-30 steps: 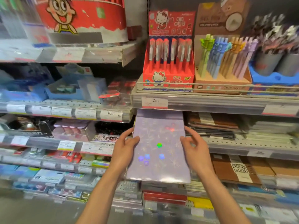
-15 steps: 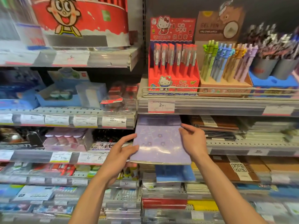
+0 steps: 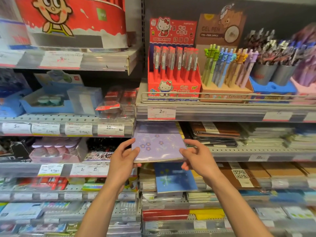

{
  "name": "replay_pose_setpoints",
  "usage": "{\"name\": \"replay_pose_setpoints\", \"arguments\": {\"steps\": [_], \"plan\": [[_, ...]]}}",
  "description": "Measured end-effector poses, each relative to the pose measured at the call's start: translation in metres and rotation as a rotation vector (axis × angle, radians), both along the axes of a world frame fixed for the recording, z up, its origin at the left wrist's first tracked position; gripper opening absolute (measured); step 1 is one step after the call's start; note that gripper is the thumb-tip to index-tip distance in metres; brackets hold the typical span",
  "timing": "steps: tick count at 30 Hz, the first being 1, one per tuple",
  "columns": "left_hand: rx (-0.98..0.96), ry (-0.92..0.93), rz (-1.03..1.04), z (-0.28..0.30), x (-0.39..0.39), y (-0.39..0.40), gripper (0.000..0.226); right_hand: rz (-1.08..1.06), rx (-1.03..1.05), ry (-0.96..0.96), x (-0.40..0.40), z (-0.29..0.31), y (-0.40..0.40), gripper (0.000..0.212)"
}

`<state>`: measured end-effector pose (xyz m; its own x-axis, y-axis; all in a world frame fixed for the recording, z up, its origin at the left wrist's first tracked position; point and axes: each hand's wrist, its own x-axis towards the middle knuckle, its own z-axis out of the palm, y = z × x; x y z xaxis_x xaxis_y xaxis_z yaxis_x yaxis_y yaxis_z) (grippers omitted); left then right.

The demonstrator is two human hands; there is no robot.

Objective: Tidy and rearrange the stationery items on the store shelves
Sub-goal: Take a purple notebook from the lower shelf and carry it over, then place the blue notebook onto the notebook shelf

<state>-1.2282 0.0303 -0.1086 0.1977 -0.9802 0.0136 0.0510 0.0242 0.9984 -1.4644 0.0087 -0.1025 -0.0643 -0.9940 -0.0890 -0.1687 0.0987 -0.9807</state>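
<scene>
Your left hand (image 3: 124, 158) pinches the near left corner of the lilac flower-print notebook (image 3: 158, 146), thumb on the cover, fingers curled beneath. Your right hand (image 3: 196, 157) grips the near right corner the same way. The notebook lies flat between both grips, its far end on the perforated shelf (image 3: 239, 151) under the pen shelf's price strip. Directly below your hands a blue notebook (image 3: 174, 178) lies on a stack. Above your grips stands the red Hello Kitty pen box (image 3: 172, 89); right of your right hand, brown notebooks (image 3: 217, 130) are stacked.
</scene>
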Motion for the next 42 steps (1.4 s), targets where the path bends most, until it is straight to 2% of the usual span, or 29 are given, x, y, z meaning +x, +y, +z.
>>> {"name": "replay_pose_setpoints", "arguments": {"steps": [4, 8, 13, 15, 20, 26, 33, 36, 42], "plan": [[-0.035, -0.130, 0.030, -0.005, 0.007, 0.009, 0.050, -0.042, -0.054, 0.107, 0.003, -0.001, -0.004, 0.037], [-0.087, -0.245, -0.077, -0.019, 0.016, 0.018, 0.063, -0.033, -0.206, 0.434, -0.002, -0.005, 0.002, 0.043], [-0.158, -0.331, -0.031, -0.021, 0.013, 0.014, 0.057, 0.100, -0.448, 0.717, -0.004, -0.011, 0.019, 0.063], [-0.151, -0.367, -0.001, -0.023, 0.014, 0.010, 0.057, 0.128, -0.476, 0.806, -0.001, -0.017, 0.013, 0.060], [-0.157, -0.429, 0.052, -0.024, 0.009, -0.013, 0.054, 0.073, -0.501, 0.828, 0.011, -0.020, -0.016, 0.043], [-0.084, -0.439, 0.071, -0.033, 0.005, -0.044, 0.066, 0.041, -0.441, 0.803, 0.016, -0.027, -0.042, 0.043], [-0.143, -0.443, 0.088, -0.035, 0.000, -0.053, 0.054, -0.037, -0.428, 0.748, 0.017, -0.032, -0.046, 0.041], [-0.132, -0.510, 0.091, -0.034, 0.000, -0.060, 0.049, -0.070, -0.438, 0.725, 0.017, -0.035, -0.048, 0.040], [-0.107, -0.513, 0.101, -0.040, 0.005, -0.070, 0.054, -0.066, -0.411, 0.724, 0.018, -0.034, -0.049, 0.044]]}}
